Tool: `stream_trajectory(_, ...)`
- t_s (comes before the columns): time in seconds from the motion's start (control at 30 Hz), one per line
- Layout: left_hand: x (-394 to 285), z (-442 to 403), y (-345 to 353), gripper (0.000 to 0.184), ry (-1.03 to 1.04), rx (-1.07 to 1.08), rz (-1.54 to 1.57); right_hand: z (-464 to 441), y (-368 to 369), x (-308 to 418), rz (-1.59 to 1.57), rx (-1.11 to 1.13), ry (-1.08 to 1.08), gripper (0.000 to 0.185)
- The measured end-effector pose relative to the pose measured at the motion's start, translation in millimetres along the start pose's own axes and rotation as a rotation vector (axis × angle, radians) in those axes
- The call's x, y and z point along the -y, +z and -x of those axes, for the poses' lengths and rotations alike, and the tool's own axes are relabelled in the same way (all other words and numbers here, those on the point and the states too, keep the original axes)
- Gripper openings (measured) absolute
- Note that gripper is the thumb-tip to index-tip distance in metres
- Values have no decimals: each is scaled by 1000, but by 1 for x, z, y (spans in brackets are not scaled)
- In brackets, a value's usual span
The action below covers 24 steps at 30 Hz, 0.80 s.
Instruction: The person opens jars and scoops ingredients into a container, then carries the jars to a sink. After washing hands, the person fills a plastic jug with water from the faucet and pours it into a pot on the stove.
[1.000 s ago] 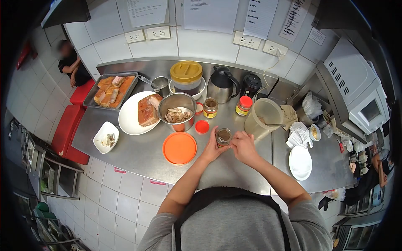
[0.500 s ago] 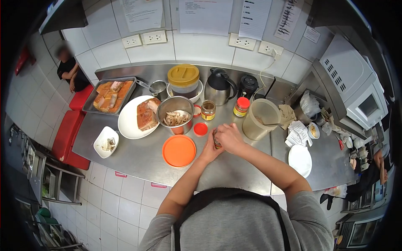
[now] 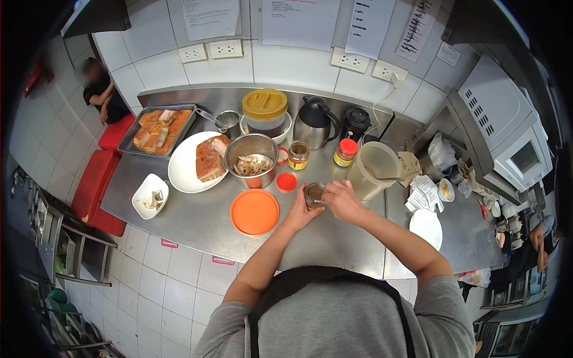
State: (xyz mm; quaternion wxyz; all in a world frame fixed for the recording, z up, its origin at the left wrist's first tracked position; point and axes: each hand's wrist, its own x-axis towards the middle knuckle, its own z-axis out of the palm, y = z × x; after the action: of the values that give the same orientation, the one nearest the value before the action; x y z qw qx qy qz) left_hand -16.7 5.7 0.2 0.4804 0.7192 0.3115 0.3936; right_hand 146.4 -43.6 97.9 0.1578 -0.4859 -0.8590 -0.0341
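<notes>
My left hand (image 3: 301,213) is wrapped round a small glass jar (image 3: 314,192) whose brown contents show through its uncovered mouth. Close against the jar's right rim, my right hand (image 3: 344,201) is closed in a pinch; what its fingers hold is hidden. A red lid (image 3: 286,182) lies just left of the jar. Behind it stands a similar open jar (image 3: 298,156) with a yellow label, beside another red lid (image 3: 282,156). A third jar (image 3: 345,153) has its red lid on. An orange round lid (image 3: 255,212) lies to the left of my left hand.
A steel pot (image 3: 250,161) holds pale pieces, next to a white plate (image 3: 181,174) with meat. A meat tray (image 3: 129,143) and a white bowl (image 3: 141,203) are further left. A tall plastic container (image 3: 373,164) stands right of my hands. One person (image 3: 98,92) sits at the far left.
My right hand has moved off the jar's top to its right side, baring the mouth. My left hand still holds the jar. The camera view has shifted slightly.
</notes>
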Motion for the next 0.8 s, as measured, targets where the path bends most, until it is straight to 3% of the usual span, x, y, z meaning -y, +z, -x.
stream_trajectory(0.37,0,0,-1,89,-33,13,-33,-2,-13,-38,-53,-142,195,4)
stream_trajectory(0.47,4,0,-3,93,-30,40,-44,-22,-3,-47,-272,-47,398,5)
stream_trajectory(0.57,7,0,-4,93,-33,47,-84,-38,18,-57,-356,59,431,9)
stream_trajectory(0.67,11,-1,-4,93,-29,49,-79,-48,24,-57,-275,212,385,15)
stream_trajectory(0.8,6,0,-5,92,-30,54,-74,-55,23,-51,-159,255,369,11)
